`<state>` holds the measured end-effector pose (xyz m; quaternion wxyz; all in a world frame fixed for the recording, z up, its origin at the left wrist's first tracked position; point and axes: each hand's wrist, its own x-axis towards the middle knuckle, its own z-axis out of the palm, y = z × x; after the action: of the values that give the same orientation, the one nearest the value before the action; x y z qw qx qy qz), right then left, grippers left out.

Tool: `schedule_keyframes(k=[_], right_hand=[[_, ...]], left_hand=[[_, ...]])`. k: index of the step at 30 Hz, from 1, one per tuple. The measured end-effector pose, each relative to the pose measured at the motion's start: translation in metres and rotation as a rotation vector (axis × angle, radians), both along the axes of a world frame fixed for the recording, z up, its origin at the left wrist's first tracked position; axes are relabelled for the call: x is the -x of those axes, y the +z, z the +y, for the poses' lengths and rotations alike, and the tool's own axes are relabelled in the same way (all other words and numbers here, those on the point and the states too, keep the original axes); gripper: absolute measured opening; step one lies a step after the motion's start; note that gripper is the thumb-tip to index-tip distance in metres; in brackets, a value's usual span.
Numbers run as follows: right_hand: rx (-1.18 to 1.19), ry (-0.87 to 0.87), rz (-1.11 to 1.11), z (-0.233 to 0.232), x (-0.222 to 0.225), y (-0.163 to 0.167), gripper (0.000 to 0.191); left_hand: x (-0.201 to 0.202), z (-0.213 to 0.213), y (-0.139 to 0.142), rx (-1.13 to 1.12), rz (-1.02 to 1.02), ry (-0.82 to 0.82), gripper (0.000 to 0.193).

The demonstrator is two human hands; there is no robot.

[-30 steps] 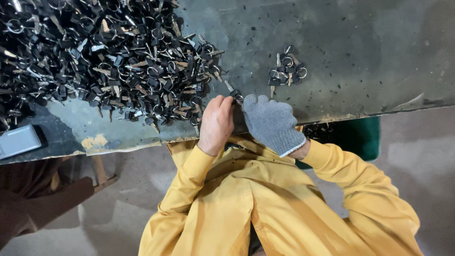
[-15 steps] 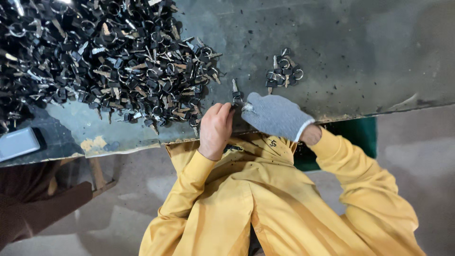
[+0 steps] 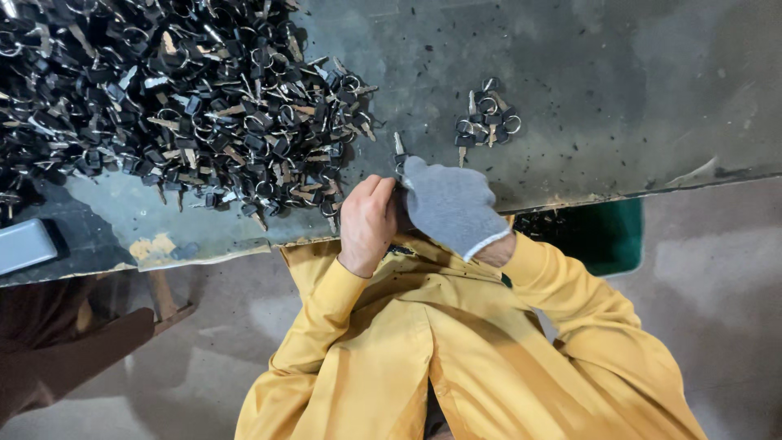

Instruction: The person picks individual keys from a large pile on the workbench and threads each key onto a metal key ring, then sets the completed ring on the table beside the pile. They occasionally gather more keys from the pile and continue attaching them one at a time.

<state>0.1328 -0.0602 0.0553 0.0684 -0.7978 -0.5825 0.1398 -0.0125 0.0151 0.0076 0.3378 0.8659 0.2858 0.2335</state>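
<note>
Both hands meet at the near edge of the desk (image 3: 619, 98): the bare left hand (image 3: 368, 222) and the gloved right hand (image 3: 450, 204) have fingers closed on one key (image 3: 398, 150) (blade pointing away), between the big key pile (image 3: 179, 106) and a small cluster (image 3: 486, 121).

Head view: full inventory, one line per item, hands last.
key pile: too many to count, black heads with metal blades and rings, table's left half
key cluster: a handful, black and metal, beyond the hands to the right
key: one, metal blade, sticking out between the hands
table: one, dark grey, speckled
tray: one, grey, left edge
bin: one, green, under table edge
left hand: bare, yellow sleeve, on the key
right hand: grey glove, on the key
</note>
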Motion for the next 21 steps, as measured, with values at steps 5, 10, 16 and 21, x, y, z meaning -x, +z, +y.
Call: schedule_keyframes(k=[5,10,16,21], right_hand=[[-0.034,0.035,0.047,0.002,-0.007,-0.002,0.019],[-0.032,0.036,0.156,-0.006,-0.012,0.003,0.026],[0.060,0.014,0.113,-0.004,-0.010,0.002,0.026],[-0.053,0.101,0.195,-0.015,-0.018,0.004,0.032]], left_hand=[[0.001,-0.001,-0.002,-0.029,-0.028,0.020,0.024],[0.001,-0.001,-0.002,-0.013,-0.036,0.020,0.021],[-0.001,0.001,0.000,-0.051,-0.087,0.023,0.031],[-0.008,-0.001,-0.002,-0.092,0.011,0.026,0.046]])
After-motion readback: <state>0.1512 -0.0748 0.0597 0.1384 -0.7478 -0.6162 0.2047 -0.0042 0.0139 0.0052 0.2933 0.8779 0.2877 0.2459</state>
